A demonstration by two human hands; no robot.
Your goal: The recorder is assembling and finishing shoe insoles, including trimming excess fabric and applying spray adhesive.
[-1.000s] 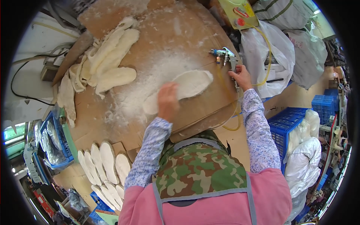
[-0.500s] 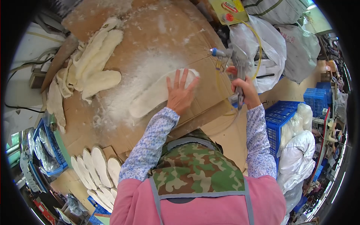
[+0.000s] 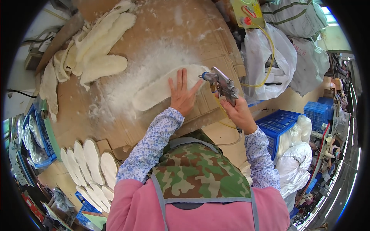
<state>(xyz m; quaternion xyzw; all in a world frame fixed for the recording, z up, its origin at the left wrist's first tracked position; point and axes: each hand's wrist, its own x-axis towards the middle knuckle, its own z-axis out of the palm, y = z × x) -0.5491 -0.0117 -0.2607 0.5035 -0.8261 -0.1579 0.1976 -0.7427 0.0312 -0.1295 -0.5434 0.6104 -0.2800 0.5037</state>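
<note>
A cream, fluffy insole (image 3: 156, 90) lies flat on a cardboard-covered table (image 3: 185, 32), with white fuzz or residue around it. My left hand (image 3: 183, 92) rests on the insole with its fingers spread. In my right hand (image 3: 237, 114) is a metal spray gun (image 3: 223, 85), gripped by its handle. Its blue-tipped nozzle points left, close above the right end of the insole and near my left fingers. A yellow hose hangs by the gun.
Fleecy cream pieces (image 3: 94, 50) lie piled at the table's far left. Several finished-looking insoles (image 3: 92, 161) stand in rows at lower left. A yellow can (image 3: 248, 13) and white plastic bags (image 3: 262, 57) are at far right, a blue crate (image 3: 275, 125) nearer.
My right hand has brought the spray gun left and lower, from beside the table to the insole's right end. My left hand still lies on the insole.
</note>
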